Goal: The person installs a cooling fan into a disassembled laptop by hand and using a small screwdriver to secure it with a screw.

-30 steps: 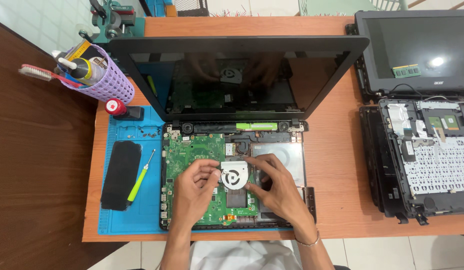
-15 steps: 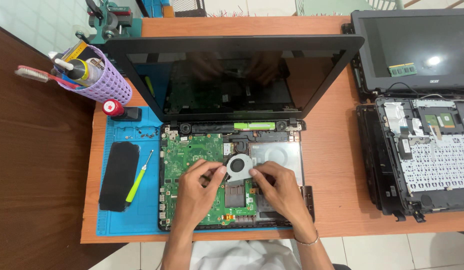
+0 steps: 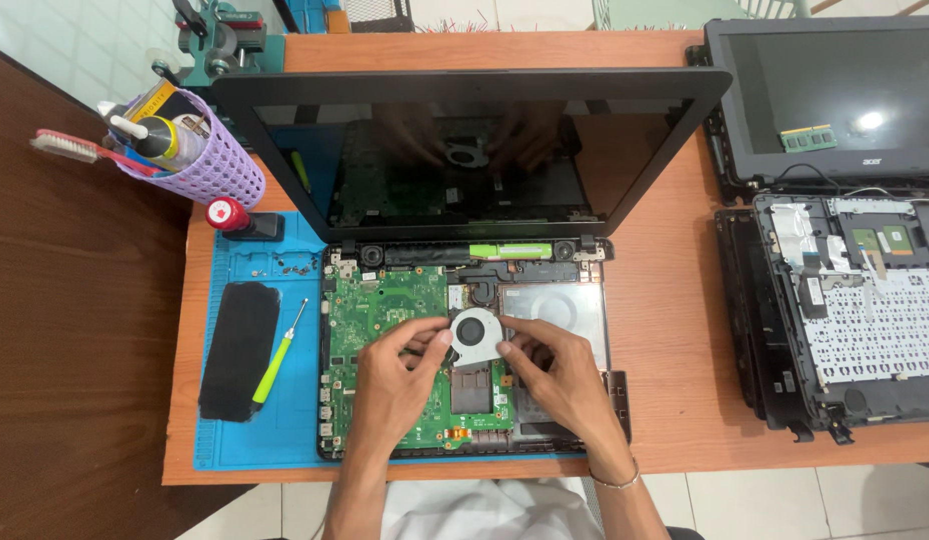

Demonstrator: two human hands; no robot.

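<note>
An opened black laptop [image 3: 465,160] lies before me with its green motherboard [image 3: 375,310] bare and its dark screen tilted up. A round grey cooling fan [image 3: 475,336] sits over the board's middle. My left hand [image 3: 390,385] pinches the fan's left edge with thumb and fingers. My right hand [image 3: 560,375] grips the fan's right edge. Both hands hold the fan just above the board.
A blue work mat [image 3: 245,400] holds a black phone-sized slab [image 3: 240,350], a green-handled screwdriver [image 3: 277,355] and small screws. A purple tool basket [image 3: 190,150] stands at the far left. Another dismantled laptop [image 3: 845,300] lies at the right on the orange table [image 3: 665,300].
The fan and both hands have shifted slightly up and right over the board. The camera view has also drifted a little.
</note>
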